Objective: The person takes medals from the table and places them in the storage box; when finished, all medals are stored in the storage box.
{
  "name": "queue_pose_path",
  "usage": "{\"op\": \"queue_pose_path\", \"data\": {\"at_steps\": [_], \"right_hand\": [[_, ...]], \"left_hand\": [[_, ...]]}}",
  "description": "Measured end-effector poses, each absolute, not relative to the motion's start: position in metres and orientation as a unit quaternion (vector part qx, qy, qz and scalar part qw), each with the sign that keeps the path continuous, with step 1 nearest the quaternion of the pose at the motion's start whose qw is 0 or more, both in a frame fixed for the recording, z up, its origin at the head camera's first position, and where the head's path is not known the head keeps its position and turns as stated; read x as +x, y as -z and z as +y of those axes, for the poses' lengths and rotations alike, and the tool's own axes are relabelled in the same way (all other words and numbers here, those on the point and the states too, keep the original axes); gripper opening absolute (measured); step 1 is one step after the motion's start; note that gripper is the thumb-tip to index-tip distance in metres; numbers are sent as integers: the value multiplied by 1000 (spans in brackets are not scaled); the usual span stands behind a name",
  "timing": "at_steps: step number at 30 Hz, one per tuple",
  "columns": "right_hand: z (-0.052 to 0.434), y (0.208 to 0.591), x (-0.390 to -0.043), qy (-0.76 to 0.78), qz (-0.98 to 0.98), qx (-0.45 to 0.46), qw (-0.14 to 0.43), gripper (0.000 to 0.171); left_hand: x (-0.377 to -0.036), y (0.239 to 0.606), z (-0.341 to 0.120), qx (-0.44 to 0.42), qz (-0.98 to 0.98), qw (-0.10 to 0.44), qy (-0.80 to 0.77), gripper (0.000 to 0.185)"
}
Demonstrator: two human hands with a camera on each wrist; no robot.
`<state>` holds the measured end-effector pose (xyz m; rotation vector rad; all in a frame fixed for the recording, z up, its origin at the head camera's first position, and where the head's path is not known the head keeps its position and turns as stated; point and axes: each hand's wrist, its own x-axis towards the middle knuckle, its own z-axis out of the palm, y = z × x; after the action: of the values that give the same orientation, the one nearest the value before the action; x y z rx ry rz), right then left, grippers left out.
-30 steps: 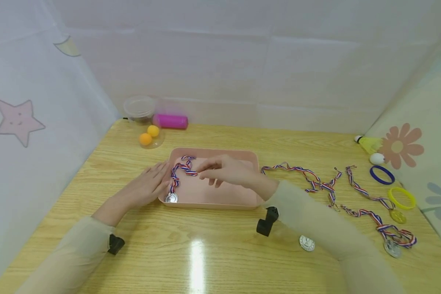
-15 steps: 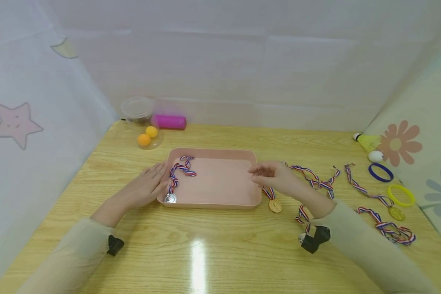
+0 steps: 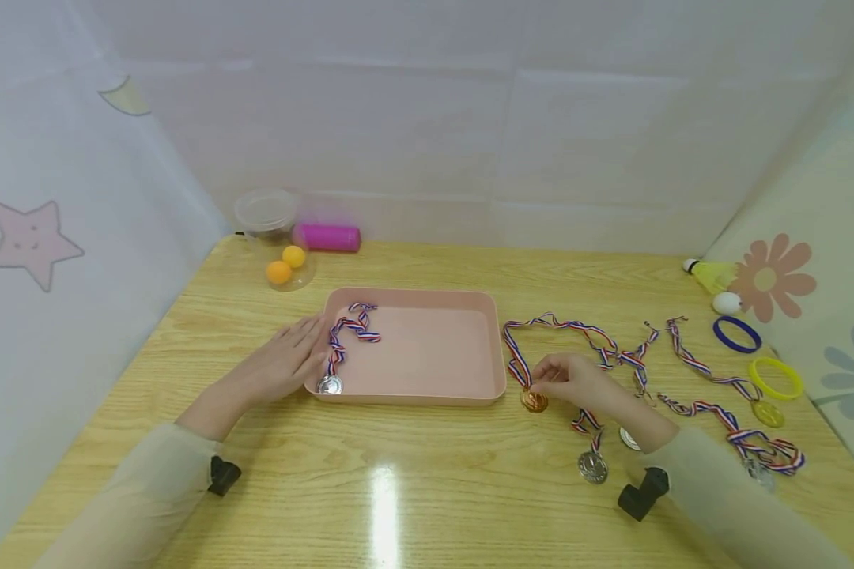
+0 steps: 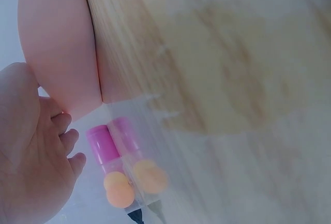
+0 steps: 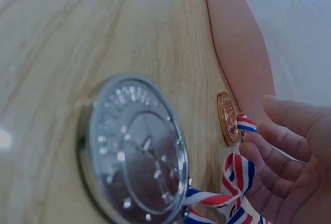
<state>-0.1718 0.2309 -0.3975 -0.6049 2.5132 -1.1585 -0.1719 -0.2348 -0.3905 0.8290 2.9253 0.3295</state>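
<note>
At about 10 o'clock on the table (image 3: 427, 490) stood a clear tub (image 3: 270, 229) with two orange balls (image 3: 287, 264) and a pink tube (image 3: 326, 236) beside it. The left hand (image 3: 285, 365) lay flat with straight fingers against the left rim of the pink tray (image 3: 427, 395), holding nothing. Inside the tray at its left end lay a silver medal (image 3: 330, 385) with its striped ribbon bunched toward 12 o'clock. Just off the tray's right corner, near 3 o'clock of it, the right hand (image 3: 576, 383) had its fingers curled loosely at the gold medal (image 3: 534, 401); the wrist view showed fingertips (image 5: 258, 137) touching the ribbon where it joins that medal, which stood on edge on the table. Its ribbon (image 3: 562, 325) looped toward 12 o'clock. At 6 o'clock of the hand lay another silver medal (image 3: 592, 466). Further right lay more medals (image 3: 768, 413), a blue ring (image 3: 738, 335), a yellow ring (image 3: 776, 379), a white ball (image 3: 727, 303) and a shuttlecock (image 3: 712, 275).
</note>
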Motion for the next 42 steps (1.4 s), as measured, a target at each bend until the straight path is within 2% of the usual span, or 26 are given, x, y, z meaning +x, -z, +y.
{"op": "queue_pose_path", "data": {"at_steps": [13, 21, 25, 33, 38, 42], "right_hand": [[225, 411, -174, 314, 914, -223, 129, 27], [223, 408, -175, 316, 911, -216, 153, 28], [225, 405, -177, 376, 880, -212, 196, 25], [235, 400, -182, 536, 756, -157, 342, 20], [243, 405, -186, 610, 675, -151, 387, 15], [250, 408, -190, 664, 603, -167, 409, 23]], "left_hand": [[-173, 393, -235, 270, 956, 43, -108, 58], [-174, 394, -235, 271, 956, 43, -107, 57], [-174, 394, -235, 272, 955, 40, -108, 57], [-173, 392, -234, 270, 956, 42, -107, 57], [-172, 390, -234, 271, 955, 38, -110, 56], [-172, 390, -234, 271, 955, 39, -110, 56]]}}
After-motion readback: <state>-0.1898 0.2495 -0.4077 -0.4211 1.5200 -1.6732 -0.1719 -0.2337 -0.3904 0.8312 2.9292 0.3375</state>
